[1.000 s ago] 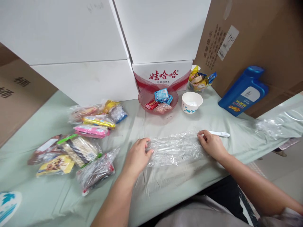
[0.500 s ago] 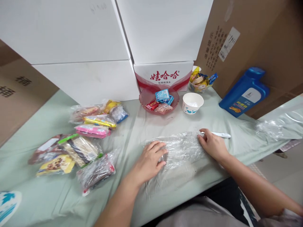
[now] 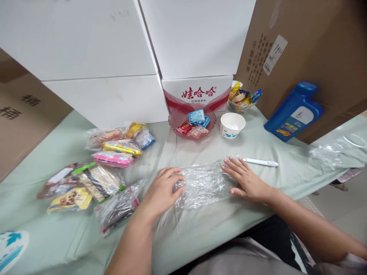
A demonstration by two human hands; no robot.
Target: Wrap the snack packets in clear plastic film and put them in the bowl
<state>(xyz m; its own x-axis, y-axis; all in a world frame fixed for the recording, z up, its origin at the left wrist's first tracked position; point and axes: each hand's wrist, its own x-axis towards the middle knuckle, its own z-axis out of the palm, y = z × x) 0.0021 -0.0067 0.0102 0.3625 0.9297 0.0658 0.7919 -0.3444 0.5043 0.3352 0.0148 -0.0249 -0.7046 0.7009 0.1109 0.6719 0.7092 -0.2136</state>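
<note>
A crinkled, clear plastic bag lies flattened on the cloth in front of me. My left hand rests at its left edge, thumb and fingers apart and slightly curved over the plastic. On the right end of the bag, my right hand lies palm down with its fingers spread. Just beyond that hand is a slim white stick-like tool, apart from the fingers; its kind is not clear.
Several packaged snacks lie at left. Behind the bag stand a pink glass bowl with small packets and a paper cup. A blue bottle leans against a cardboard box. White boxes form the back.
Both hands have shifted left across the bag. My right hand has moved off the white tool's near end and its fingers have spread; the bag has slid slightly left.
</note>
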